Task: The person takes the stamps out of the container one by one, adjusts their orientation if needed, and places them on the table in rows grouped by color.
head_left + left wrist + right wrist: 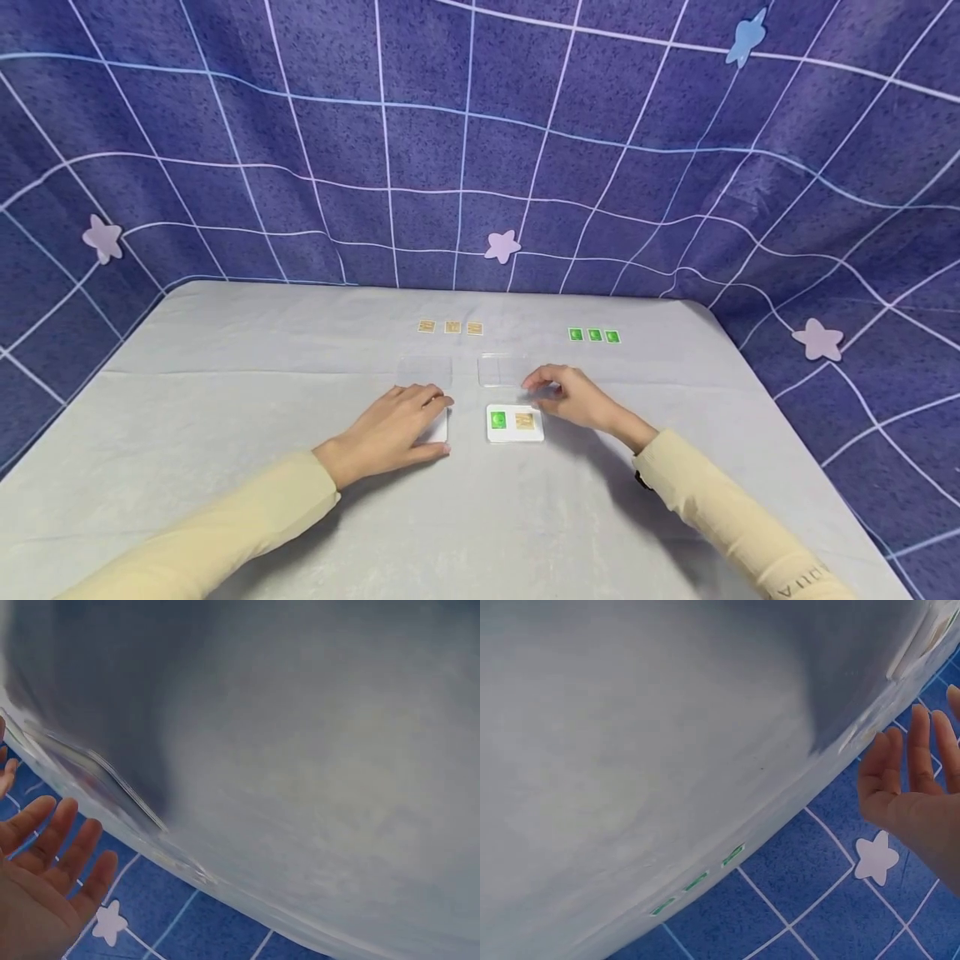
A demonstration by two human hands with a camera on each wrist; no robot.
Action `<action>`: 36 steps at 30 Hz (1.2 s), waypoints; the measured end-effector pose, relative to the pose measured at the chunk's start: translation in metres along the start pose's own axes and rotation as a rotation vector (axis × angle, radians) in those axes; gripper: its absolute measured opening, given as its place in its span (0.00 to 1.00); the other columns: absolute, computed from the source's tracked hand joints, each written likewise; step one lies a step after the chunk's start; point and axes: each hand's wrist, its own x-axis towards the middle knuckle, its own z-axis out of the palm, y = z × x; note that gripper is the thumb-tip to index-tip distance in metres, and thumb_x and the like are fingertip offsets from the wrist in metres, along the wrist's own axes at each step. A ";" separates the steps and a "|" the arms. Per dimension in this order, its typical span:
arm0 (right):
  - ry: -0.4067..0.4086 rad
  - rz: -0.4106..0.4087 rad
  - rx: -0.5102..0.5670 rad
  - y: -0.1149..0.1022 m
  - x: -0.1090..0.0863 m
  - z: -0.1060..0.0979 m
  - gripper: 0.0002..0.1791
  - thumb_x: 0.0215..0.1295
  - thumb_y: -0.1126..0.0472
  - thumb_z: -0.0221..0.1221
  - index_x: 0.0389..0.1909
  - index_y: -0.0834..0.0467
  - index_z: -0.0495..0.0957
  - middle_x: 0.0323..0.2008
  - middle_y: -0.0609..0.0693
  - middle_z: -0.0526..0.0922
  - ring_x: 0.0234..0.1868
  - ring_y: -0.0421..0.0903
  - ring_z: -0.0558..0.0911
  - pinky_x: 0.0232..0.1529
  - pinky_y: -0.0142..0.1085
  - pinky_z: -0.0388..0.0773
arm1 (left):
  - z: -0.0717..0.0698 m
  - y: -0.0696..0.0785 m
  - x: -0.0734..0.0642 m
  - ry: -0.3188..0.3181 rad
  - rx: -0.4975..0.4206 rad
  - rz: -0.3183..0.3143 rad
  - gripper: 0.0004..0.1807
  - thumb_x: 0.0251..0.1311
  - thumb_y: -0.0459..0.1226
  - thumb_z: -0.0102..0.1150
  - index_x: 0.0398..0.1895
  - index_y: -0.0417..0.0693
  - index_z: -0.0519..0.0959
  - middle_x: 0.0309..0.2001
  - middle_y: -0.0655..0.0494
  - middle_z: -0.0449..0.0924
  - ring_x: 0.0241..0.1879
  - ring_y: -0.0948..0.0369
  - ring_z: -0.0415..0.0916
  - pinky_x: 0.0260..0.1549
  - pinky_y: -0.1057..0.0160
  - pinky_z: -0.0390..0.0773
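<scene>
My left hand (401,425) lies over a white flat case (437,428), its fingers mostly straight; it hides most of the case. To the right sits a second white flat case (507,437), bearing a green square stamp (498,420) and a tan square stamp (524,421). Just above that case's right corner hovers my right hand (577,400), fingers loosely bent and nothing seen between them. Behind the cases are two clear plastic lids: a left lid (425,370) and a right lid (491,371), whose right end is near the right fingertips.
A row of tan stamps (453,327) lies farther back on the grey cloth (262,350), left of centre. Green stamps (595,335) form another row to the right. Beyond the table edge hangs a blue gridded curtain (420,150) with star shapes.
</scene>
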 end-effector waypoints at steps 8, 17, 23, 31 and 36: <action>-0.026 -0.018 0.003 0.000 -0.013 0.006 0.14 0.50 0.71 0.62 0.41 0.64 0.77 0.39 0.56 0.81 0.40 0.52 0.78 0.38 0.42 0.74 | 0.006 0.007 0.009 -0.002 0.034 0.047 0.33 0.52 0.58 0.57 0.55 0.46 0.72 0.51 0.51 0.74 0.51 0.52 0.73 0.49 0.51 0.71; -0.009 -0.023 -0.028 -0.002 -0.017 0.013 0.17 0.47 0.71 0.65 0.41 0.64 0.76 0.36 0.54 0.80 0.37 0.50 0.76 0.34 0.35 0.72 | 0.010 0.016 0.019 -0.041 0.063 0.054 0.33 0.53 0.59 0.55 0.55 0.46 0.71 0.50 0.51 0.74 0.50 0.53 0.72 0.49 0.52 0.71; 0.010 -0.044 -0.069 -0.003 -0.017 0.016 0.17 0.46 0.70 0.66 0.40 0.63 0.76 0.34 0.52 0.79 0.35 0.48 0.75 0.34 0.36 0.70 | 0.012 0.020 0.027 -0.053 0.072 0.062 0.33 0.54 0.59 0.53 0.56 0.46 0.70 0.50 0.52 0.74 0.49 0.54 0.73 0.47 0.52 0.72; 0.030 -0.047 -0.091 -0.004 -0.016 0.017 0.16 0.46 0.69 0.66 0.38 0.61 0.76 0.33 0.51 0.80 0.35 0.47 0.74 0.39 0.35 0.66 | 0.016 0.025 0.039 -0.056 0.067 0.060 0.34 0.55 0.60 0.52 0.56 0.45 0.70 0.50 0.52 0.74 0.48 0.55 0.73 0.47 0.54 0.73; 0.019 -0.043 -0.069 -0.005 -0.014 0.017 0.15 0.46 0.70 0.66 0.37 0.62 0.76 0.32 0.52 0.80 0.34 0.47 0.74 0.37 0.33 0.67 | 0.016 0.027 0.044 -0.074 0.067 0.047 0.35 0.54 0.61 0.51 0.56 0.44 0.70 0.51 0.51 0.74 0.48 0.55 0.74 0.47 0.53 0.73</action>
